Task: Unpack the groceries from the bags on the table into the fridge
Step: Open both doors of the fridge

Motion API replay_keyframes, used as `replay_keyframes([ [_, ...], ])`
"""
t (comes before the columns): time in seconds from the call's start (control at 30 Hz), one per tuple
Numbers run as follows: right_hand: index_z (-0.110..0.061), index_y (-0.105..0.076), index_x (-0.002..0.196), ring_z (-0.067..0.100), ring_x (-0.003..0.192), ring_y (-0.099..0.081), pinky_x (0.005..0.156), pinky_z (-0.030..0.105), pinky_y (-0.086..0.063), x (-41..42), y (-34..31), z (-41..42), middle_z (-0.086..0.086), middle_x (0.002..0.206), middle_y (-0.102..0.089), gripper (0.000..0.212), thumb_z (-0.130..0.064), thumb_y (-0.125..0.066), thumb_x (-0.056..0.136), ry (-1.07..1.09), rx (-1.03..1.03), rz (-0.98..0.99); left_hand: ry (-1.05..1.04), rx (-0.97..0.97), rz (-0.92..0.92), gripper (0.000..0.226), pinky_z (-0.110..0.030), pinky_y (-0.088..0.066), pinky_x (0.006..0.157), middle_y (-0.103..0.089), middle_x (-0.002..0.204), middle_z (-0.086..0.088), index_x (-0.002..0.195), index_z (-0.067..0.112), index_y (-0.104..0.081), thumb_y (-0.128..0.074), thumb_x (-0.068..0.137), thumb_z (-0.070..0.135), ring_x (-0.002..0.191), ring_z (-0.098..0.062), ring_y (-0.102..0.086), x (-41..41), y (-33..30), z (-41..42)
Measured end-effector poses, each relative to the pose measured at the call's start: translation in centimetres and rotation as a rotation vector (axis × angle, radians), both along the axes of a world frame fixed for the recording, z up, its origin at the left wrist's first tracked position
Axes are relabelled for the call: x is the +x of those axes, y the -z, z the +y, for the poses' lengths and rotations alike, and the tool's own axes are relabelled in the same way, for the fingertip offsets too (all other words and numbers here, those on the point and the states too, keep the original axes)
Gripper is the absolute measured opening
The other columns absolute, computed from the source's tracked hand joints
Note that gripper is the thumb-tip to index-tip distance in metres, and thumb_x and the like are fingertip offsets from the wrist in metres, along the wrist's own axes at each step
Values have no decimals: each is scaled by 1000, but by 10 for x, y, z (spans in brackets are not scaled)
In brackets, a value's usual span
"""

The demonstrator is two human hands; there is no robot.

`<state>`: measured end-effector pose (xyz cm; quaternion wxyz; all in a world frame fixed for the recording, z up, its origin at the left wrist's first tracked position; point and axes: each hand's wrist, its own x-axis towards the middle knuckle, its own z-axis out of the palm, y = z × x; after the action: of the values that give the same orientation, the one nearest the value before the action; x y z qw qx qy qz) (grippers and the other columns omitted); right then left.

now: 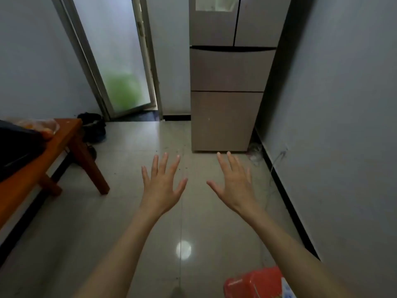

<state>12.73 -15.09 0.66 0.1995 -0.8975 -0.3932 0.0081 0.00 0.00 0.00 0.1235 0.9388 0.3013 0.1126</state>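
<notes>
Left hand point(162, 181): spread wide, fingers fanned, palm down, holding nothing. It hangs over bare floor point(129, 211), touching nothing.

Right hand point(234, 179): same deal, wide open and empty, just beside the left one, thumbs pointing at each other.

Why held like that: looks like a ready pose to me, both arms stretched out front before anything gets picked up. Nothing unpacked yet as far as I can tell.

Bags point(21, 145): at the far left, a dark one sitting on the tabletop point(28, 179) with a clear plastic one behind it near the tabletop's far corner, something orange inside. Can't make out what exactly.

Fridge point(229, 93): straight ahead against the back wall, every door and drawer closed. So a door has to open first, I'd guess.

Open room: wide clear strip of floor between the tabletop's right edge and the right-hand wall, easy walk to the fridge.

Watch out for: a loose cable point(277, 160) along the right wall by the fridge's bottom corner, and a red stool-looking thing point(253, 282) low near the right forearm.
</notes>
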Motion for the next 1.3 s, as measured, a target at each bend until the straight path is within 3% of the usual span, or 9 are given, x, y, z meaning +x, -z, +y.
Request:
replay_keyframes([
  [0.23, -31, -1, 149, 21, 146, 1, 117, 52, -5, 42, 32, 53, 2, 159, -2, 76, -57, -42, 90, 9, -119, 57, -90, -136, 8, 65, -50, 9, 113, 6, 158, -1, 149, 33, -7, -35, 93, 51, 144, -21, 17, 34, 37, 68],
  [0.53, -31, -5, 149, 20, 146, 1, 116, 53, -7, 156, 17, 154, 1, 159, -3, 77, -56, -45, 88, 136, -24, 56, 0, -103, -10, 63, -48, 5, 116, 3, 158, -3, 149, 31, -8, -35, 94, 49, 144, -22, 14, 140, 21, 200],
  [0.97, -31, -1, 149, 18, 146, 7, 117, 48, -2, 320, 6, 231, 0, 159, 3, 77, -55, -44, 90, 195, -16, 70, 135, -91, 44, 63, -44, 8, 115, 6, 158, -3, 149, 32, -8, -34, 95, 49, 144, -21, 15, 317, 25, 283],
  [1.3, -32, 0, 149, 18, 146, 8, 117, 51, -1, 491, -23, 282, 0, 159, 4, 77, -56, -43, 90, 149, -7, 24, 118, -73, -40, 63, -44, 5, 115, 5, 158, -2, 148, 33, -4, -34, 95, 49, 144, -22, 13, 488, -6, 326],
])
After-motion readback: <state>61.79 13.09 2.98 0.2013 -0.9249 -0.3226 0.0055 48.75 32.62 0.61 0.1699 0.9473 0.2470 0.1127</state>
